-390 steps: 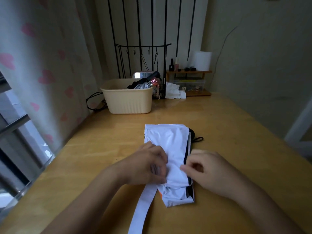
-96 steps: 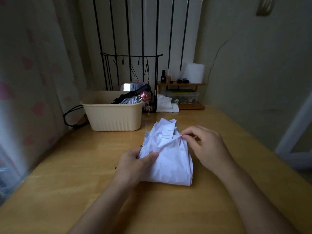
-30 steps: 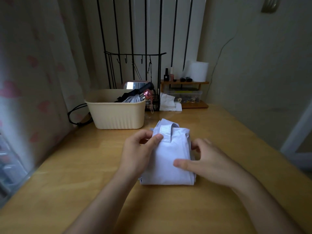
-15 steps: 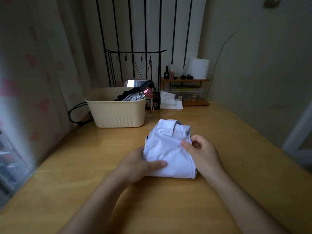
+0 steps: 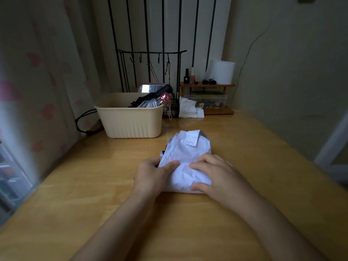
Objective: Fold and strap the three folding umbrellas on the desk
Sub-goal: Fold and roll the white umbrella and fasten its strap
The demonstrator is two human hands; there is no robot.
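Wood desk (image 5: 94, 185): L hand (image 5: 150, 174) & R hand (image 5: 216, 176) grip white umbrella (image 5: 188, 149), fingers (image 5: 201, 163) curled.

Clutter along the back and left of a dim room.

A beige ribbed bin (image 5: 131, 123) sits centre-left, with a black cable (image 5: 84, 123) looped to its left. Behind it rises a black wire rack (image 5: 150, 53) with hooks. At right of centre, a small wooden shelf (image 5: 207, 85) carries a white paper roll (image 5: 223, 72) and little bottles (image 5: 186, 77); crumpled tissue (image 5: 188, 110) lies just left of the shelf. A heart-print curtain (image 5: 37, 81) fills the left edge.
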